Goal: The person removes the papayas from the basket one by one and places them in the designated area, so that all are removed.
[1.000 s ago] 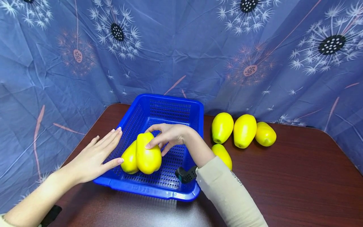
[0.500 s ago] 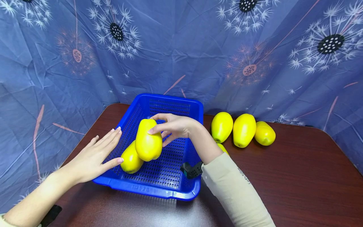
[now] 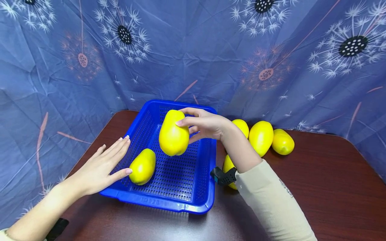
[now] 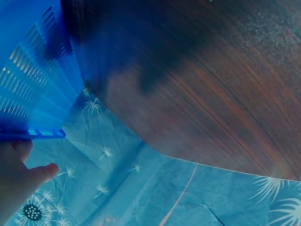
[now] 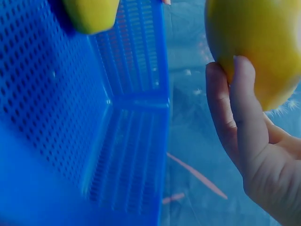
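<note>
My right hand [image 3: 208, 125] grips a yellow papaya [image 3: 172, 137] from its right side, holding it up over the blue plastic basket [image 3: 156, 202]. The right wrist view shows the same papaya [image 5: 258, 37] raised above the rim, with fingers [image 5: 247, 108] against its lower end. On the basket floor, at the left, lies another papaya [image 3: 143, 166]. Fingers straight and spread, my left hand [image 3: 98, 169] rests along the basket's left rim, its thumb overlapping the edge of that papaya. In the left wrist view a thumb [image 4: 42, 173] shows just below the rim.
Right of the basket, several more papayas [image 3: 260, 136] lie on the dark wooden table [image 3: 319, 180]; my right forearm partly covers two of them. A blue dandelion-print curtain [image 3: 199, 60] hangs behind the table.
My right hand has lifted the papaya up off the other one and carried it rightward and toward the back of the basket. The left hand stays in place.
</note>
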A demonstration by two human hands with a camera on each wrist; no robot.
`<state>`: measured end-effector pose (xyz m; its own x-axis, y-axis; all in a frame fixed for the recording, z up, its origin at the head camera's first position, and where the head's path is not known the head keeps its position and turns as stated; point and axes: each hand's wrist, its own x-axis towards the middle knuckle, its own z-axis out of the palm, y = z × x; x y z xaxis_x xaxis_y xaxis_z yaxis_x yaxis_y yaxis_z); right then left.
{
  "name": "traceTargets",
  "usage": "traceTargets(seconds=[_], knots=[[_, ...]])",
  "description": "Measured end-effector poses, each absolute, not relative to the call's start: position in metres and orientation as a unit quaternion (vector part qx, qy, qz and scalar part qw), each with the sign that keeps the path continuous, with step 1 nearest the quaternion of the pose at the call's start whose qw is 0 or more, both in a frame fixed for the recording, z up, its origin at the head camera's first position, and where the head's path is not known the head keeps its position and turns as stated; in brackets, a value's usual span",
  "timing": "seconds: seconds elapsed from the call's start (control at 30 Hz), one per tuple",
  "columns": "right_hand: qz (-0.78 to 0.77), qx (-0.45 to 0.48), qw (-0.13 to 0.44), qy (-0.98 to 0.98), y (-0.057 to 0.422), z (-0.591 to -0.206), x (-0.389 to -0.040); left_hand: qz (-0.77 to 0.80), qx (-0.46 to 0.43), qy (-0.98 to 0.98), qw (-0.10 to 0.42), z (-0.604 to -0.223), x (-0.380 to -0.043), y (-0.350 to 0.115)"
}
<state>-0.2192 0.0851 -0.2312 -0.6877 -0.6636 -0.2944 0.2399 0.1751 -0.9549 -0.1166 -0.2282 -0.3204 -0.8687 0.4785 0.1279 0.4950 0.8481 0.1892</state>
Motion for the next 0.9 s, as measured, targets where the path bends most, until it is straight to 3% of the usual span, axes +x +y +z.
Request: traceTargets(seconds=[0.33,0.9], knots=[[-0.636,-0.152,0.339,0.677,0.129,-0.22,-0.215,-0.112,-0.251,-0.961,0.03,-0.32,-0.117,-0.229],[-0.671,-0.114,0.304,0.666,0.192,-0.235,-0.202,-0.119,-0.25,-0.96,0.04,-0.324,-0.116,-0.229]])
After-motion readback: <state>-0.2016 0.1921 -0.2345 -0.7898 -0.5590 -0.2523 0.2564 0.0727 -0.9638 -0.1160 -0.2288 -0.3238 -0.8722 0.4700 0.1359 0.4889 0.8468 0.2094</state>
